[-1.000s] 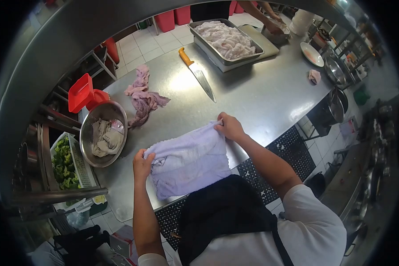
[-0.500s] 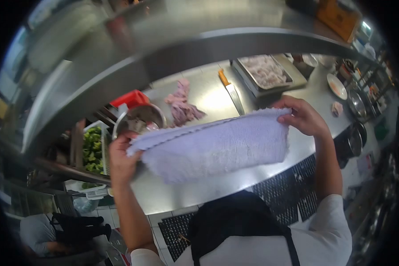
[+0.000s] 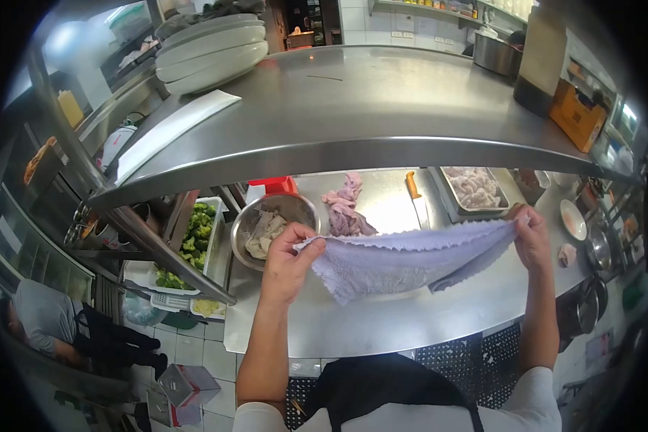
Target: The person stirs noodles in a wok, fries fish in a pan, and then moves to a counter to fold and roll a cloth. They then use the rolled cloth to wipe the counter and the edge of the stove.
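Note:
A pale lavender cloth (image 3: pixel 403 263) with frayed edges is stretched in the air above the steel counter (image 3: pixel 302 327). My left hand (image 3: pixel 289 263) pinches its left corner between thumb and fingers, and my right hand (image 3: pixel 529 234) grips the right corner. The cloth sags between them, with a folded flap hanging near the right side. Behind it lie a crumpled pinkish cloth (image 3: pixel 347 205) and a knife with an orange handle (image 3: pixel 412 185), its blade partly hidden by the lavender cloth. Left of these stands a metal colander (image 3: pixel 306 209) holding pale, wet-looking pieces.
A steel shelf (image 3: pixel 367 93) crosses above the counter, with stacked plates (image 3: pixel 212 54) on it. A tray of pale raw meat (image 3: pixel 475 189) stands back right. Broccoli (image 3: pixel 198 237) fills a bin at left. Another person (image 3: pixel 50 317) is at lower left.
The view has tilted up, showing more of the shelf. The cloth now sags and is folded differently, its right corner lifted. Both hands keep hold of it.

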### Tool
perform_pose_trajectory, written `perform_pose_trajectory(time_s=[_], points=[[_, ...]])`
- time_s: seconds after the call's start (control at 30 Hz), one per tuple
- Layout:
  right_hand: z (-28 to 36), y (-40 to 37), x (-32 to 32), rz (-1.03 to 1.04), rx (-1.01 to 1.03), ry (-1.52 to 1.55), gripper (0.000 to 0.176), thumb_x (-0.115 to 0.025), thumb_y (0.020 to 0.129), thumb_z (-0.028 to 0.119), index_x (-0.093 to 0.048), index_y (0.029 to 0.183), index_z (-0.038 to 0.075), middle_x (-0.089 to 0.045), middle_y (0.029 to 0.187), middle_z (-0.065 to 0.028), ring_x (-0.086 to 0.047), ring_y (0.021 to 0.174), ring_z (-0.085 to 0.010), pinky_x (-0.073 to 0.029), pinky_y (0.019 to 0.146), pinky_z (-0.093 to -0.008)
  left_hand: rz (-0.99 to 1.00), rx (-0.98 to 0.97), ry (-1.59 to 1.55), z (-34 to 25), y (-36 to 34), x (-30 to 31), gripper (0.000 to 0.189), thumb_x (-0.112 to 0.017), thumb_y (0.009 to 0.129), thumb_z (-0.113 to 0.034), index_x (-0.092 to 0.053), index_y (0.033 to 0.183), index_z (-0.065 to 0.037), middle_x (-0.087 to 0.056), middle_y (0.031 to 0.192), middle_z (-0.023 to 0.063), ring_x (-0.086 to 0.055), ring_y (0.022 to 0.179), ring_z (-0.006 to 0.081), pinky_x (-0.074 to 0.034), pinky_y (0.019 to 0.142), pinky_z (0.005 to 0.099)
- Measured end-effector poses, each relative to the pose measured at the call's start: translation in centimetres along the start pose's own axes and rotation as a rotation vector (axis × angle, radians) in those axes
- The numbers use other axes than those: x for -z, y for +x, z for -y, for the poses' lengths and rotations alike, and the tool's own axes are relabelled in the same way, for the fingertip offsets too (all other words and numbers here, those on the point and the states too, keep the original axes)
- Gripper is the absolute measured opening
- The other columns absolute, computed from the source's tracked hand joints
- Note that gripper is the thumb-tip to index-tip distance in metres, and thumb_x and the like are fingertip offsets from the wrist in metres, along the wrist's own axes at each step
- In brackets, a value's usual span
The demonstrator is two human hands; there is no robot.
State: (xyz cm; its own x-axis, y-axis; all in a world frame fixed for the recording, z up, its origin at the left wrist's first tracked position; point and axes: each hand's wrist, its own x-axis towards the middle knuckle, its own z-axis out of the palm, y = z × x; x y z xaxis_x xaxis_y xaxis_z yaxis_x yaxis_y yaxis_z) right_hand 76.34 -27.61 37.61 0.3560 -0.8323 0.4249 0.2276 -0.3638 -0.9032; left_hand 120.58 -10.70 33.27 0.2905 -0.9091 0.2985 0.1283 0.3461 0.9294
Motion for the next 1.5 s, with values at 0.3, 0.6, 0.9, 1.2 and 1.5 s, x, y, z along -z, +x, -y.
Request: perform_pose_trajectory(time_s=[0.3, 0.6, 0.9, 1.2, 1.5], points=[[-0.4, -2.6, 2.0, -0.042, -0.128, -0.185, 0.018, -0.077, 0.087, 0.012, -0.060, 0.092, 0.007, -0.059, 0.087, 0.0024, -0.054, 0.079, -0.0066, -0.041, 0.071, -0.0236, -0.060, -0.026, -0.004, -2.6, -2.7, -2.3, 0.017, -0.072, 0.084, 0.007, -0.065, 0.099, 0.001, -0.069, 0.092, 0.0046, -0.064, 0.085, 0.0086, -0.051, 0.077, 0.0225], [0.5, -3.8, 1.2, 0.081, -0.138, -0.402, 0.013, -0.077, 0.081, 0.009, -0.067, 0.084, 0.001, -0.062, 0.082, -0.0019, -0.058, 0.077, -0.0111, -0.045, 0.068, -0.0261, 0.175, -0.072, 0.646, -6.4, -3.8, -0.2, 0.030, -0.065, 0.080, 0.011, -0.070, 0.109, 0.004, -0.075, 0.105, 0.0144, -0.071, 0.101, 0.0210, -0.055, 0.088, 0.0318], [-3.3, 5.8, -1.1, 0.121, -0.204, -0.606, 0.023, -0.083, 0.077, 0.016, -0.068, 0.087, 0.003, -0.064, 0.081, -0.0015, -0.058, 0.078, -0.0103, -0.047, 0.070, -0.0270, 0.170, -0.221, 0.959, -3.2, 4.7, 2.8, 0.027, -0.061, 0.079, 0.003, -0.067, 0.106, 0.001, -0.071, 0.097, 0.0153, -0.070, 0.092, 0.0248, -0.053, 0.087, 0.0347], [-1.2, -1.5, -2.3, 0.456, 0.122, -0.662, 0.018, -0.074, 0.077, -0.001, -0.072, 0.093, 0.007, -0.067, 0.089, -0.0049, -0.064, 0.083, -0.0207, -0.050, 0.073, -0.0306, 0.387, -0.257, 1.162, -4.5, -4.4, 2.9, 0.034, -0.071, 0.070, 0.006, -0.069, 0.102, -0.004, -0.068, 0.096, 0.0130, -0.066, 0.094, 0.0326, -0.053, 0.084, 0.0377], [-17.0, -20.4, -3.9, 0.597, -0.461, -0.644, 0.013, -0.071, 0.080, 0.002, -0.074, 0.089, 0.011, -0.064, 0.090, -0.0073, -0.064, 0.088, -0.0251, -0.052, 0.078, -0.0361, 0.521, 0.210, 0.979, 13.9, -21.6, 5.9, 0.029, -0.073, 0.071, 0.005, -0.070, 0.098, -0.005, -0.064, 0.094, 0.0123, -0.063, 0.095, 0.0310, -0.052, 0.082, 0.0372]])
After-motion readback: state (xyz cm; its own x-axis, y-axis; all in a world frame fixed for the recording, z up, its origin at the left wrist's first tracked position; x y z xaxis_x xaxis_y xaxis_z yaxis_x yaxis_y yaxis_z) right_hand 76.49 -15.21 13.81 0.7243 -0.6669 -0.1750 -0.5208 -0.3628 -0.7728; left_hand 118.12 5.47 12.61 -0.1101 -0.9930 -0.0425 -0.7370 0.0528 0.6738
